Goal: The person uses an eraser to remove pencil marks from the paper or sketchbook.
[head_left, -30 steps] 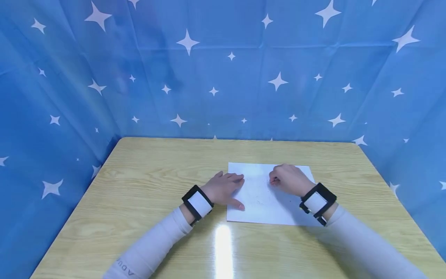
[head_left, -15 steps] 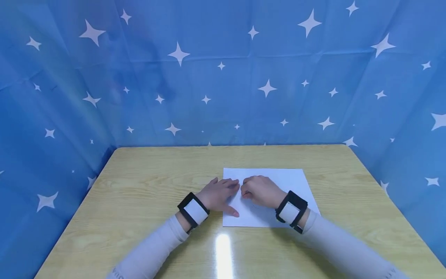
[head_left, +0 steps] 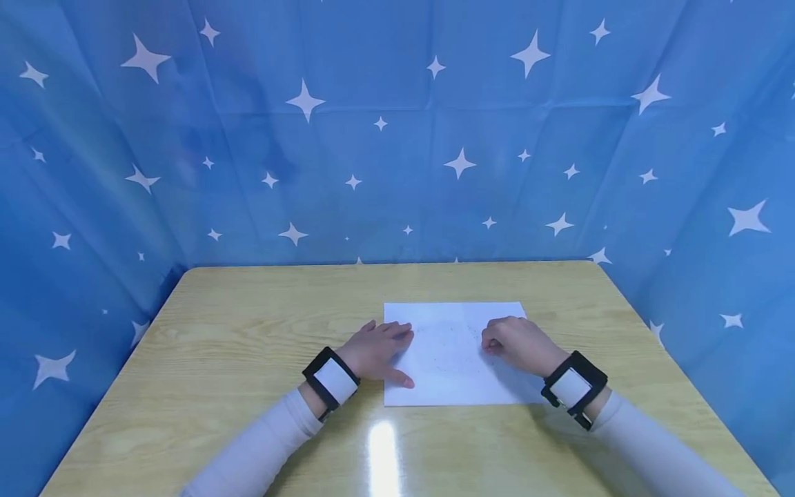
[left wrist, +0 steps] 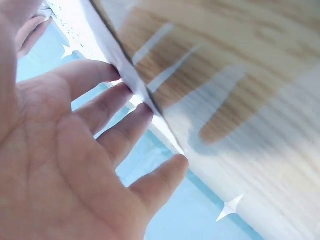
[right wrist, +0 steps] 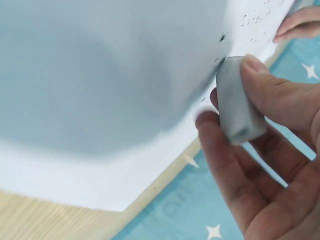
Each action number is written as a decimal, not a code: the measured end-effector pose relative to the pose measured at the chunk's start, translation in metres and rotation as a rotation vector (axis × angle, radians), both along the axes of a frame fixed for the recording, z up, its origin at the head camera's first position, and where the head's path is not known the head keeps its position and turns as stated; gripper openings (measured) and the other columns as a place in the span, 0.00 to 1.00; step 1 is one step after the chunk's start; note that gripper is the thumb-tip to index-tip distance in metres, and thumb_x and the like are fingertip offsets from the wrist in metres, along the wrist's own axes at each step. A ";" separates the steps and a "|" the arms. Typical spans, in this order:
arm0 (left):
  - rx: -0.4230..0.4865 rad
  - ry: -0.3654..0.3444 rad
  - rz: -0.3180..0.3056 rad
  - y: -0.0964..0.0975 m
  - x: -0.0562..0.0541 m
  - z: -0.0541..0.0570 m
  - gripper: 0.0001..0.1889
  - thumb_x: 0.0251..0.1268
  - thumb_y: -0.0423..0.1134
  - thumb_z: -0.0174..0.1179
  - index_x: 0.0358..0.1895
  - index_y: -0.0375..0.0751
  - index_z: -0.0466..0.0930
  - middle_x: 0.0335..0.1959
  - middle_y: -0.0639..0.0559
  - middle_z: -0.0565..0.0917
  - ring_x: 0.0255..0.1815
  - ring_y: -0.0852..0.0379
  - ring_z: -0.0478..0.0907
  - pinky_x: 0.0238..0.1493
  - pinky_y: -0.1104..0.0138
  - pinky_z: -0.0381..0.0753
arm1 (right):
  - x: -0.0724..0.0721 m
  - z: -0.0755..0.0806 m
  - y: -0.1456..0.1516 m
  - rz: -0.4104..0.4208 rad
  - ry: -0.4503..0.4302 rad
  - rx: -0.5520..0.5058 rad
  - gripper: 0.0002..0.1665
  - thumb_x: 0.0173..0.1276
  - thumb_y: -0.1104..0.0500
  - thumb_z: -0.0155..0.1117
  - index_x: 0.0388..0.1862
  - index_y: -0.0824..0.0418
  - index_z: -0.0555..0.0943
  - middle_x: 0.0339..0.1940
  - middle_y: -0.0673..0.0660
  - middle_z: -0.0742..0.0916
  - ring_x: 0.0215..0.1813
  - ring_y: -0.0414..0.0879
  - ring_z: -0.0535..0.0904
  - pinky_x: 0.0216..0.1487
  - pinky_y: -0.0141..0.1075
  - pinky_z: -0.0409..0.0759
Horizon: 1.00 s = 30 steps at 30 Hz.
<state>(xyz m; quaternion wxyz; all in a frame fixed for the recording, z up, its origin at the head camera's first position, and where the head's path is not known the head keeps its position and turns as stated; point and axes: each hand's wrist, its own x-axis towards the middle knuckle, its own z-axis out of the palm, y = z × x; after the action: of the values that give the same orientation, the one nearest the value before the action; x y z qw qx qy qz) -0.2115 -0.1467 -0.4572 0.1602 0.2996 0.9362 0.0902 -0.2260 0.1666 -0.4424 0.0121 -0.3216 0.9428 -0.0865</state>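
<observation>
A white sheet of paper lies on the wooden table. My left hand rests on its left edge, fingers spread and fairly straight, as the left wrist view also shows. Over the right part of the sheet, my right hand pinches a greyish-white block eraser between thumb and fingers. One end of the eraser meets the paper. Small dark crumbs are scattered on the sheet near it. In the head view the eraser is hidden by the hand.
The wooden table extends on all sides of the sheet. A blue cloth with white stars hangs behind and beside it. A bright light reflection shows on the table in front of the paper.
My right hand swept left across the paper, close to the left hand, then back to the right with the eraser. The left hand stays at the sheet's left edge. The head view shifted slightly.
</observation>
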 end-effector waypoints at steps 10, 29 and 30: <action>-0.030 0.081 -0.028 0.000 0.011 -0.005 0.38 0.72 0.64 0.61 0.79 0.53 0.69 0.81 0.44 0.69 0.82 0.42 0.66 0.76 0.44 0.72 | 0.021 0.016 -0.008 0.036 0.071 -0.138 0.11 0.63 0.69 0.76 0.39 0.53 0.90 0.36 0.47 0.90 0.39 0.40 0.87 0.44 0.38 0.89; -0.055 0.148 0.007 -0.018 0.023 0.002 0.31 0.74 0.61 0.61 0.75 0.55 0.75 0.76 0.46 0.75 0.77 0.44 0.72 0.73 0.46 0.75 | -0.004 0.069 -0.011 0.050 0.467 -0.353 0.13 0.59 0.69 0.79 0.42 0.59 0.90 0.38 0.54 0.92 0.38 0.48 0.89 0.36 0.43 0.87; -0.058 0.155 0.006 -0.018 0.023 0.002 0.31 0.74 0.61 0.61 0.75 0.55 0.75 0.76 0.46 0.75 0.76 0.44 0.72 0.73 0.46 0.76 | -0.009 0.072 -0.005 0.017 0.486 -0.342 0.12 0.60 0.68 0.79 0.41 0.59 0.90 0.37 0.55 0.92 0.37 0.49 0.89 0.34 0.44 0.86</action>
<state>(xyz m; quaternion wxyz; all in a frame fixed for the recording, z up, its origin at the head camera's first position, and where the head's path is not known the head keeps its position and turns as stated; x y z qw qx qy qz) -0.1887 -0.1651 -0.4555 0.0958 0.2980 0.9489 0.0404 -0.2347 0.1620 -0.3702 -0.2676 -0.3383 0.8871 -0.1646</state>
